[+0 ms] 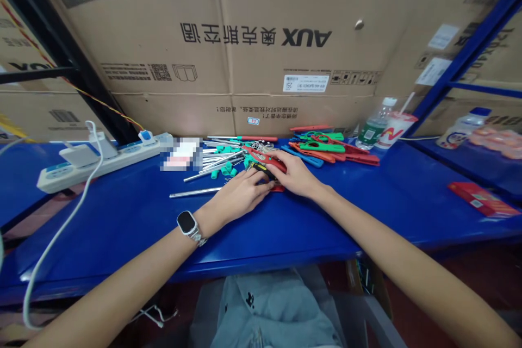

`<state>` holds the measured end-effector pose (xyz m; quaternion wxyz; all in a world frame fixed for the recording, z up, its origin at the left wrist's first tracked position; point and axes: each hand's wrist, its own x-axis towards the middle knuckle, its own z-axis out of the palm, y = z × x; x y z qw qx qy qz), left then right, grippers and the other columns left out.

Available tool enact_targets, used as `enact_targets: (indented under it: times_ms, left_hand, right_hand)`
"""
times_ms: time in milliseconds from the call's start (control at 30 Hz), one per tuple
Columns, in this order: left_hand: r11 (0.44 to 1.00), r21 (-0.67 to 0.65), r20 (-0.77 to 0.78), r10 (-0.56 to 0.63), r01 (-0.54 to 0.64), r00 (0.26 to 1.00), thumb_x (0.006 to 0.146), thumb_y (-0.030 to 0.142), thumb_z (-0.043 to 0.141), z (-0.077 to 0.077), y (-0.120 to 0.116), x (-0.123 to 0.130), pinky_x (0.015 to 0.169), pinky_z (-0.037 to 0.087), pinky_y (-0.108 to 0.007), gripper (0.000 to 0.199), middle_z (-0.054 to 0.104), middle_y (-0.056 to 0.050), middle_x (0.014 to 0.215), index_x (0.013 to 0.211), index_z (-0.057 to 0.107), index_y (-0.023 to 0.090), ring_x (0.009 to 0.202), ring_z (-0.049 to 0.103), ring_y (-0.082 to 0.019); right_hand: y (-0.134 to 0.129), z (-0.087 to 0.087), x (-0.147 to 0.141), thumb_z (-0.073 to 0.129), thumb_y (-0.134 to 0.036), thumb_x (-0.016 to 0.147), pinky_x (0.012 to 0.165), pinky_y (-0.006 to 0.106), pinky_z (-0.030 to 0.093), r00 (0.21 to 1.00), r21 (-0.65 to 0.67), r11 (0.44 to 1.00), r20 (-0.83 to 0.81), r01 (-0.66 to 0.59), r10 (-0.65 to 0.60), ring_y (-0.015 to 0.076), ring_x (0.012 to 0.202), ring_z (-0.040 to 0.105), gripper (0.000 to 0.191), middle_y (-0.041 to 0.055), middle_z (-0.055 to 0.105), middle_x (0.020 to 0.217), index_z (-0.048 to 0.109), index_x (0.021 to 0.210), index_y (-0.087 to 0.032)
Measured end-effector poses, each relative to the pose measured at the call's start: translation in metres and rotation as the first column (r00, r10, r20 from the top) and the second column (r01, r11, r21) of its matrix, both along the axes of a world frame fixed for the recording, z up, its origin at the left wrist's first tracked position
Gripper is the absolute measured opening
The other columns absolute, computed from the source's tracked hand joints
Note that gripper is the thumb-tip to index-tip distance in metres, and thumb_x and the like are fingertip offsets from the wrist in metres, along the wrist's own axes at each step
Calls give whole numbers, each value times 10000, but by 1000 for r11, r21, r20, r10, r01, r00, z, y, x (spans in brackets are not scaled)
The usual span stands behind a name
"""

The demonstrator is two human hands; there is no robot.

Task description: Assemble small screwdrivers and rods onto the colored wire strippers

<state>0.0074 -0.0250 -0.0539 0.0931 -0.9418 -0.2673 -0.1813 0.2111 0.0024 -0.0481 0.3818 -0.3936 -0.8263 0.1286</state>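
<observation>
My right hand (297,174) is closed around a red plastic handle piece (276,163) at the middle of the blue table. Right beside it, my left hand (243,193) has its fingers curled at a small black and yellow object (261,168), which they partly cover. The hands meet there, and what the left fingers grip is mostly hidden. Just behind and left lie several thin metal rods (212,161) and small green plastic caps (225,169). Behind my right hand is a pile of red, orange, blue and green plastic handle pieces (326,147).
A white power strip (106,160) with chargers and a cable stands left on the blue table (261,244). At the back right are a water bottle (373,125) and a paper cup (395,129) with a straw. A red packet (481,199) lies far right. Large cardboard (253,65) closes the back.
</observation>
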Motion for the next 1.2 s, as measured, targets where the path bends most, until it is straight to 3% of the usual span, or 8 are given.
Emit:
enact_targets:
  times_ms: [267, 467, 600, 667, 733, 900, 1067, 1200]
  left_hand:
    - [995, -92, 17, 36, -35, 999, 1061, 306, 424, 0, -1, -4, 865, 536, -445, 348, 640, -119, 1145, 1247, 707, 228, 1047, 612, -278]
    - [1000, -11, 22, 6, -6, 1000, 1014, 314, 501, 6, -4, -14, 926, 504, -470, 339, 632, -135, 1269, 1310, 625, 206, 1116, 601, -297]
    - [999, 31, 317, -41, 33, 948, 970, 329, 525, 26, -3, -31, 867, 499, -402, 201, 693, -83, 1001, 1028, 671, 204, 949, 622, -235]
    - [999, 34, 516, 12, -34, 857, 968, 298, 484, 37, 0, -42, 758, 486, -363, 227, 641, -48, 782, 808, 618, 208, 775, 581, -198]
    - [995, -42, 594, 96, -89, 799, 967, 305, 473, 44, 6, -54, 711, 468, -341, 265, 621, -38, 739, 747, 584, 205, 731, 563, -184]
    - [950, -309, 445, 192, -51, 874, 922, 343, 542, 41, 21, -70, 699, 476, -320, 237, 691, -34, 779, 796, 669, 187, 743, 618, -181]
    - [898, -440, 367, 179, 1, 913, 836, 267, 597, 33, 23, -72, 759, 526, -355, 156, 738, -52, 856, 882, 725, 190, 797, 665, -199]
    - [862, -506, 323, 211, -20, 923, 773, 182, 567, 35, 23, -77, 800, 539, -381, 218, 761, -58, 925, 898, 745, 199, 853, 683, -212]
  right_hand:
    - [-4, 0, 1, 596, -250, 942, 1007, 450, 517, 999, -65, 997, -23, -39, 38, 253, 1127, 683, 318, 123, 723, 1233, 671, 1240, -168]
    - [-7, 4, 0, 611, -273, 943, 1030, 444, 497, 996, -61, 994, -41, -86, 84, 251, 1161, 671, 333, 110, 714, 1263, 674, 1261, -198]
    - [-9, 7, 3, 679, -295, 909, 990, 439, 506, 996, -57, 995, -39, -80, 78, 248, 1106, 677, 357, 101, 720, 1226, 680, 1256, -210]
    - [-12, 8, 1, 703, -313, 903, 947, 434, 508, 994, -57, 994, 44, -97, 99, 241, 1039, 670, 360, 87, 735, 1163, 691, 1251, -224]
    - [-16, 10, -3, 709, -326, 909, 920, 433, 494, 976, -68, 988, 160, -139, 148, 241, 1004, 643, 360, 77, 746, 1107, 700, 1258, -235]
    - [-18, 12, -12, 735, -354, 902, 906, 463, 440, 920, -98, 982, 346, -158, 183, 261, 1002, 598, 375, 72, 748, 1047, 714, 1268, -276]
    - [-14, 8, -11, 719, -393, 913, 884, 459, 435, 908, -97, 980, 369, -176, 200, 267, 996, 603, 344, 54, 755, 1062, 721, 1251, -330]
    - [-9, 3, -8, 700, -416, 926, 921, 468, 430, 905, -96, 973, 357, -209, 229, 266, 1057, 621, 343, 55, 742, 1166, 713, 1259, -335]
